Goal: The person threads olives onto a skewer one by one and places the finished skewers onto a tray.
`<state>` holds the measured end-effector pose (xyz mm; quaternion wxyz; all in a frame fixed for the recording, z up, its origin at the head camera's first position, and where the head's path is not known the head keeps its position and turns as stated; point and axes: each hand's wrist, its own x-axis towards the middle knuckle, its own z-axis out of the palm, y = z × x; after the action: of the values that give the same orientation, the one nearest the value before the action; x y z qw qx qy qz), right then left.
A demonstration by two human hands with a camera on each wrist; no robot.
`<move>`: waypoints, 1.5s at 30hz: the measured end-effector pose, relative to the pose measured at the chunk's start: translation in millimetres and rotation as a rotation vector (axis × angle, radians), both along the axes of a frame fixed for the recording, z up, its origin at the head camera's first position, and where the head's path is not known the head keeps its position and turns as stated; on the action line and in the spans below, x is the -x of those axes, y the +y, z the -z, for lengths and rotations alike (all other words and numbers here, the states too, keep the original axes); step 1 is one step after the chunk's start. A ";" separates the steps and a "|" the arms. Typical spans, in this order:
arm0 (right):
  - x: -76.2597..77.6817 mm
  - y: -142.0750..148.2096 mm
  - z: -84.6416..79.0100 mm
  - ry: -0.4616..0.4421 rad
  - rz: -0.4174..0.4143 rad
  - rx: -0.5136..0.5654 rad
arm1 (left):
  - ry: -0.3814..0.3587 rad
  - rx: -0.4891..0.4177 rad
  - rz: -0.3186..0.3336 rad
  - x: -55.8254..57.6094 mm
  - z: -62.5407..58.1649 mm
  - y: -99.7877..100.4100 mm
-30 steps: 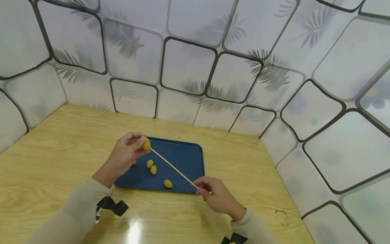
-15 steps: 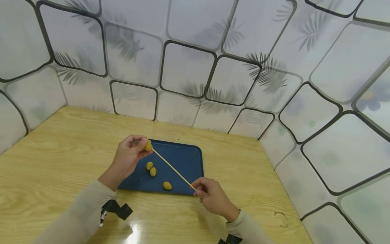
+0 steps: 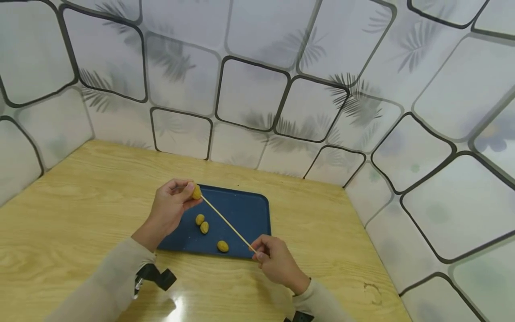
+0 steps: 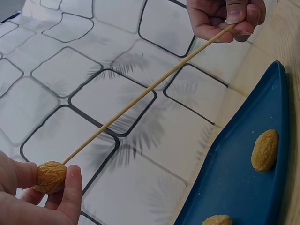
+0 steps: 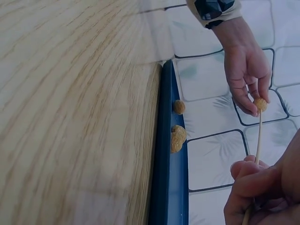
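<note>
In the head view, my left hand [image 3: 169,210] pinches a yellow-brown, wrinkled oval ball [image 3: 196,191] between thumb and fingers, above the tray's far left part. A thin wooden skewer [image 3: 227,222] runs from that ball down to my right hand [image 3: 277,261], which pinches its other end near the tray's front right corner. In the left wrist view, the skewer's end meets the ball [image 4: 50,177] right between the fingertips; how deep it sits in the ball I cannot tell.
A dark blue rectangular tray [image 3: 241,205] lies on the wooden table [image 3: 322,223]. Two similar balls sit close together on it, and another ball [image 3: 222,246] lies near its front edge. Patterned walls [image 3: 249,98] enclose the table at the back and sides.
My right hand has shifted slightly left, toward the left hand, along with its end of the skewer. A ball seen earlier beside my left hand is now hidden. Both grips stay the same.
</note>
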<state>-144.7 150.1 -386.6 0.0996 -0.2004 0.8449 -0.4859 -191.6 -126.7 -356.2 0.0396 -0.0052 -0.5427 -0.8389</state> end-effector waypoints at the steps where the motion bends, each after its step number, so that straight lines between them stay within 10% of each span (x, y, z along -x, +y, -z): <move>1: 0.2 -0.5 0.1 -0.003 0.003 -0.001 | -0.005 -0.003 -0.004 0.2 0.3 0.7; 17: -0.6 -9.7 -0.7 -0.040 0.004 0.015 | -0.012 -0.029 0.014 -1.5 10.0 4.0; 45: 15.3 -24.4 -9.8 0.158 -0.006 -0.068 | 0.016 -0.022 0.011 2.2 1.4 5.3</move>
<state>-160.0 125.6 -376.7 0.0410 -0.2373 0.8654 -0.4395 -193.8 -121.4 -357.6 0.0394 -0.0146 -0.5332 -0.8449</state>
